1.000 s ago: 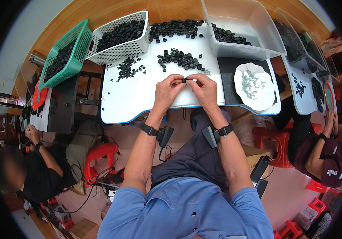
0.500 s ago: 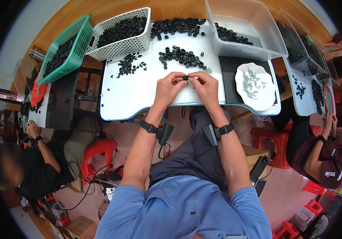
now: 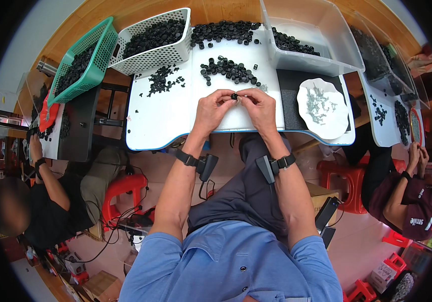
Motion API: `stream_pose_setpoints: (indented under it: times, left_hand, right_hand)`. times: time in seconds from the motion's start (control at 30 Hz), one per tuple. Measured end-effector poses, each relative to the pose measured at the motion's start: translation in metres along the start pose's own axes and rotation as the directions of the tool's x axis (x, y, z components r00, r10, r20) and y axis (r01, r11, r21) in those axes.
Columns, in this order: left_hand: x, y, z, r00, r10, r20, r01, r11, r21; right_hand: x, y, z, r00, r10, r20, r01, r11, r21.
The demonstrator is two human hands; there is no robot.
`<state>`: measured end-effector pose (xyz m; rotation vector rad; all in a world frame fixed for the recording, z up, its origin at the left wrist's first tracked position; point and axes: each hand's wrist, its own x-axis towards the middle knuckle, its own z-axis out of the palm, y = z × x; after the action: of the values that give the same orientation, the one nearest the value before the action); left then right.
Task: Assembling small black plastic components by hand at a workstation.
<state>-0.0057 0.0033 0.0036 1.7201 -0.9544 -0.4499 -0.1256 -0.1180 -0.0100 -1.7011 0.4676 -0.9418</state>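
Over the near part of the white work board [image 3: 170, 113], my left hand [image 3: 213, 111] and my right hand [image 3: 259, 108] meet fingertip to fingertip. Both pinch one small round black plastic part [image 3: 234, 96]; its details are mostly covered by my fingers. Just beyond my hands lies a loose group of black ring-shaped caps [image 3: 230, 70]. Smaller black pieces [image 3: 163, 81] are scattered to the left. On the right, a white scalloped plate [image 3: 304, 103] holds many tiny clear pieces [image 3: 320, 106].
At the back stand a green basket [image 3: 106, 59], a white basket [image 3: 148, 64] and a clear bin [image 3: 321, 63], all with black parts. Another heap of caps [image 3: 223, 32] lies between them. A person [image 3: 55, 201] works at left, another [image 3: 397, 201] at right. A red stool [image 3: 120, 199] stands left.
My hands stay in almost the same place, with the black part turned slightly between my fingertips. The person at left has reached an arm farther forward.
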Motion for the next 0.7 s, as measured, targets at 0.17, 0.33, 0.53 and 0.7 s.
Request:
stream_pose_setpoints:
  times: [0.17, 0.33, 0.53, 0.7]
  left_hand:
    - [0.0006, 0.0012, -0.0003, 1.0, 0.017, 0.013, -0.017, 1.0, 0.017]
    - [0.0017, -0.0002, -0.0003, 1.0, 0.001, 0.001, -0.001, 1.0, 0.007]
    - [0.0016, 0.0001, 0.0014, 0.999, 0.031, -0.006, -0.031, 0.999, 0.009]
    - [0.0003, 0.0028, -0.0002, 0.999, 0.03, 0.01, -0.031, 0.998, 0.058]
  right_hand:
    - [0.0006, 0.0004, -0.0009, 1.0, 0.003, 0.006, -0.003, 1.0, -0.02]
    - [0.0021, -0.0014, -0.0001, 1.0, 0.004, 0.015, -0.003, 0.999, -0.04]
    - [0.0017, -0.001, 0.0001, 1.0, -0.004, 0.01, 0.005, 0.999, -0.032]
    - [0.0003, -0.0036, 0.002, 0.997, -0.076, 0.003, 0.076, 0.994, -0.077]
